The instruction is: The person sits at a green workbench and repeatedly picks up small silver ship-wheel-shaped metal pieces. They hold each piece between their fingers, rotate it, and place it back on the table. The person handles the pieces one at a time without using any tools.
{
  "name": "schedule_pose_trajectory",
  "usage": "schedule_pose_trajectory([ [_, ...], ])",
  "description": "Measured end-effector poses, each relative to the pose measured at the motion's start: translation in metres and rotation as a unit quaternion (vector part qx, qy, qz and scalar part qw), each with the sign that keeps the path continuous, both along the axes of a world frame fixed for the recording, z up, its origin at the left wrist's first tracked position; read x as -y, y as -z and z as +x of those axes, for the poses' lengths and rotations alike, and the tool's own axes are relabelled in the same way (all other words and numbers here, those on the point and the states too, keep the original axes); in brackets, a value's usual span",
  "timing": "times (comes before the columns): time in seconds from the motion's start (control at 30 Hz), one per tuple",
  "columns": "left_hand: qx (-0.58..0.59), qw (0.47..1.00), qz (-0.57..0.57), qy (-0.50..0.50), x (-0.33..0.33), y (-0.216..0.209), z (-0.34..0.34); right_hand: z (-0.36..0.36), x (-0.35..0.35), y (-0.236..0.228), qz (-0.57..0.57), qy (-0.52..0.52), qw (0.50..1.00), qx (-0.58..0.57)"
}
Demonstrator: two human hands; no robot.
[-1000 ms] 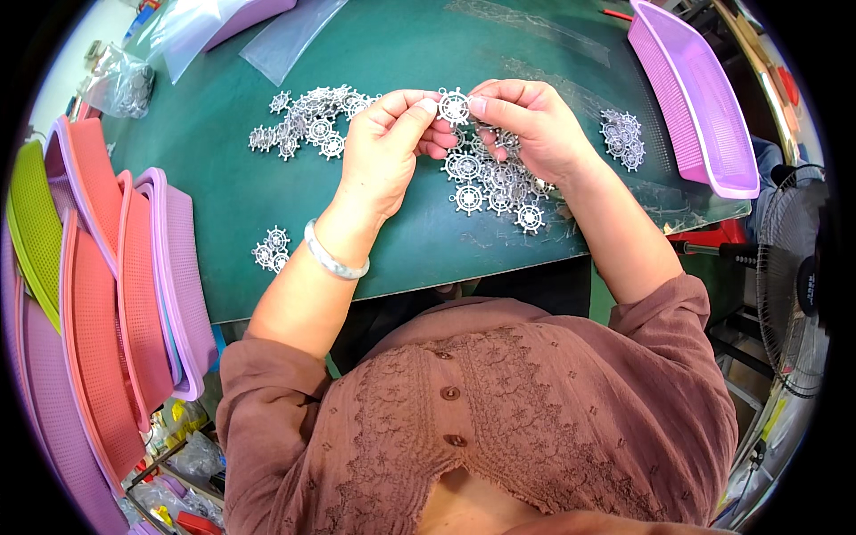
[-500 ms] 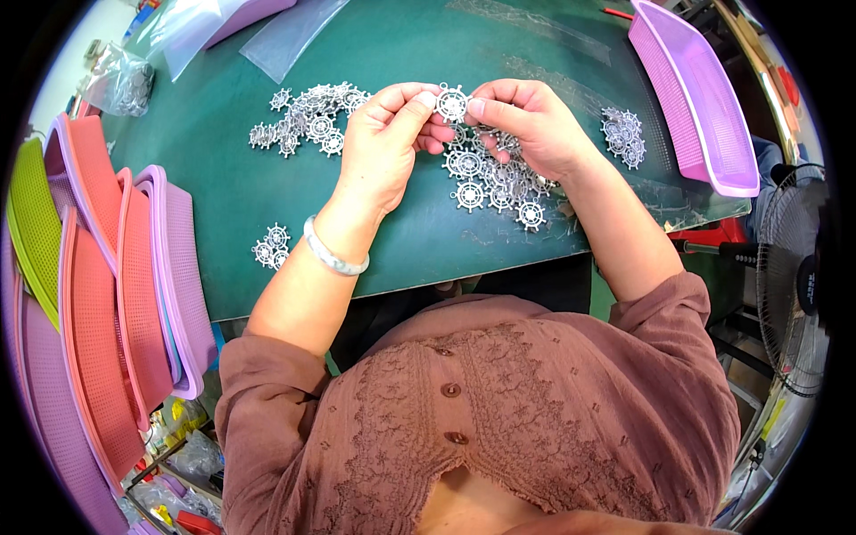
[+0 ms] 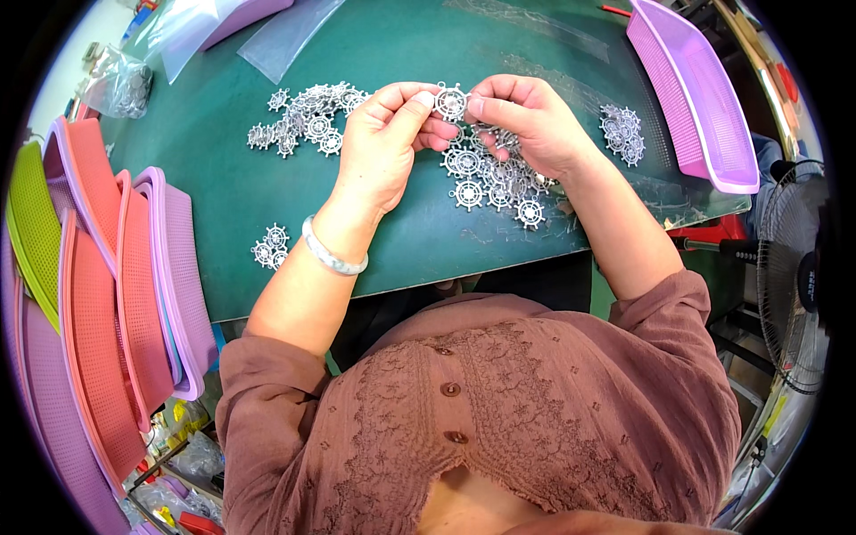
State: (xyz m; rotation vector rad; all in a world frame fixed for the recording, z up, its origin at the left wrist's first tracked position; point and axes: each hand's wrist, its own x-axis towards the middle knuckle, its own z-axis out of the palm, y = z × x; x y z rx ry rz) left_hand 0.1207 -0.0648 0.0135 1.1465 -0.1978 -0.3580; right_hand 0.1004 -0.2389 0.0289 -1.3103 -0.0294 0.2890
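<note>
Between my two hands is a silver ship's wheel charm (image 3: 451,103), with a small loop at its top. My left hand (image 3: 389,129) pinches its left rim between thumb and fingers. The thumb and forefinger of my right hand (image 3: 528,120) grip its right side. Just below lies a pile of matching charms (image 3: 499,183), partly hidden by my right hand. Another heap of charms (image 3: 312,116) spreads out left of my left hand. Small clusters sit near the table's front left (image 3: 271,247) and by the right side (image 3: 622,135).
The green table (image 3: 401,245) carries a purple basket (image 3: 704,107) at the right and clear plastic bags (image 3: 290,36) at the back. Stacked pink, purple and green baskets (image 3: 98,267) stand along the left. A black fan (image 3: 792,276) is beyond the right edge.
Almost nothing differs. Both hands keep their hold on the same charm, which has tilted slightly at most, and the whole view has shifted a little.
</note>
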Motion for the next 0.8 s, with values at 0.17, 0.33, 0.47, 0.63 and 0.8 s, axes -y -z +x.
schedule_pose_trajectory([
  [0.17,-0.013,1.0,0.004,0.007,-0.0005,-0.0016,0.0004,-0.0003,0.0,-0.0001,-0.002,-0.003,1.0,-0.004],
  [0.33,-0.029,1.0,0.004,0.006,-0.0003,-0.0034,-0.0011,-0.0011,-0.0004,-0.001,-0.007,-0.001,1.0,-0.001],
  [0.47,-0.031,1.0,-0.002,0.005,-0.0002,-0.0029,-0.001,-0.0009,0.0,-0.0002,-0.006,-0.003,1.0,0.003],
  [0.63,-0.033,0.999,-0.004,0.007,-0.0003,-0.0032,-0.0007,-0.0012,0.0004,-0.0007,-0.002,-0.007,1.0,0.002],
  [0.8,-0.034,0.999,-0.002,0.007,-0.001,-0.0033,-0.0001,-0.0018,-0.0003,-0.0015,-0.007,-0.006,1.0,0.004],
])
